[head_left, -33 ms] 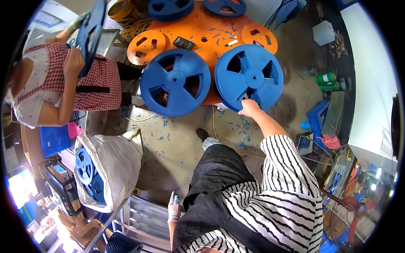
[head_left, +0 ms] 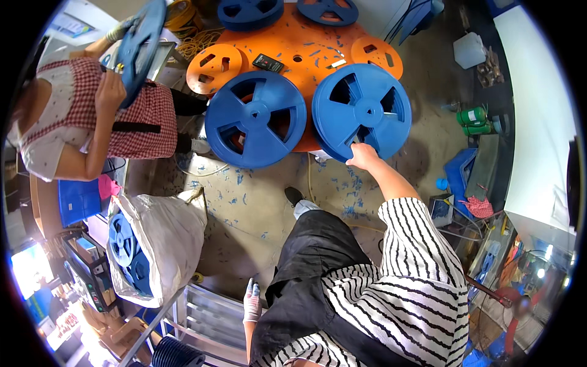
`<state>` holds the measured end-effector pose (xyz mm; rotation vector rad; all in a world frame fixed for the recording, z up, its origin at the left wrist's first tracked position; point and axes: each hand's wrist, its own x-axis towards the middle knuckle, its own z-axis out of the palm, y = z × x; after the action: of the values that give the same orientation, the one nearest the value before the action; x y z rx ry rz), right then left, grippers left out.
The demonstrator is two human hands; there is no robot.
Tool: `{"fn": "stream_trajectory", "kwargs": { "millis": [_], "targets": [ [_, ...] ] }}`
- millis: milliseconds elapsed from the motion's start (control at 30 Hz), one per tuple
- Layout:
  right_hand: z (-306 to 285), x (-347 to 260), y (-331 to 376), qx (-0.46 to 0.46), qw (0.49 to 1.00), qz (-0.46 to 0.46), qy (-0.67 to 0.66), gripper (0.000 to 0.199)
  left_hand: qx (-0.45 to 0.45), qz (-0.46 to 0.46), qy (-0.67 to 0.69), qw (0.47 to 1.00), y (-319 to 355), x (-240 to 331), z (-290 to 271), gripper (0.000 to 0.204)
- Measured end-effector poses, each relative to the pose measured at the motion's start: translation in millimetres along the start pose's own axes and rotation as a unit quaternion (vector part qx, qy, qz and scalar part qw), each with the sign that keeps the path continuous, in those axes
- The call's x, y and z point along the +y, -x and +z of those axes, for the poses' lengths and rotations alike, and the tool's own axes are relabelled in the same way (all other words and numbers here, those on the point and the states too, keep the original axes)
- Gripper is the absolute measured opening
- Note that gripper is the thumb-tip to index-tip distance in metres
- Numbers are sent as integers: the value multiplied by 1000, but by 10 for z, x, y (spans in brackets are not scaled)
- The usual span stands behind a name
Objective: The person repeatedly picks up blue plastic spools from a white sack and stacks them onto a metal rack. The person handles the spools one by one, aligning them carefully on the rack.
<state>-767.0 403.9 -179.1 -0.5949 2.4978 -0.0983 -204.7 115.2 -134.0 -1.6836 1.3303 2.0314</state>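
Blue reel (head_left: 362,110), the right-hand one of two large plastic spools, leans at the front edge of a round orange surface (head_left: 306,52), overhanging it toward the floor. The person's right hand (head_left: 363,156) reaches up to the reel's lower rim, fingers (head_left: 354,147) curled into one of its cut-out windows and gripping the flange there. A striped sleeve (head_left: 416,244) covers that arm from the elbow back.

Just beside it on the left sits a second blue reel (head_left: 255,118) of the same kind, its edge nearly touching the first. Two smaller orange reels (head_left: 212,67) lie flat farther back on the surface, with a small black device (head_left: 268,62) between them and more blue spools at the far edge.

The left hand (head_left: 252,300), in a pale glove, hangs down beside the dark apron (head_left: 312,275) with its fingers loose, holding nothing.

At the left, another person in a checked top (head_left: 92,116) holds a blue reel (head_left: 142,52) edge-on with both hands. Below them a white sack (head_left: 165,238) on the floor holds further blue spools.
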Motion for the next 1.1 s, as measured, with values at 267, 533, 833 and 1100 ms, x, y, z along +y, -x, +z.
{"fn": "stream_trajectory", "kwargs": {
  "millis": [267,533,833,1100],
  "targets": [
    [-1175,60,188,93,991,-26,-92,50,25,68,19,997,35,-408,-160,43],
    [-2148,-1185,2151,105,977,-105,-152,34,47,265,54,962,222,-694,8,46],
    [-940,-3297,3413,-132,901,-364,194,30,167,717,-460,496,2034,1134,643,61],
    [769,-4460,4316,-240,602,-651,396,27,199,336,-330,859,2391,-497,-216,101]
  ]
}}
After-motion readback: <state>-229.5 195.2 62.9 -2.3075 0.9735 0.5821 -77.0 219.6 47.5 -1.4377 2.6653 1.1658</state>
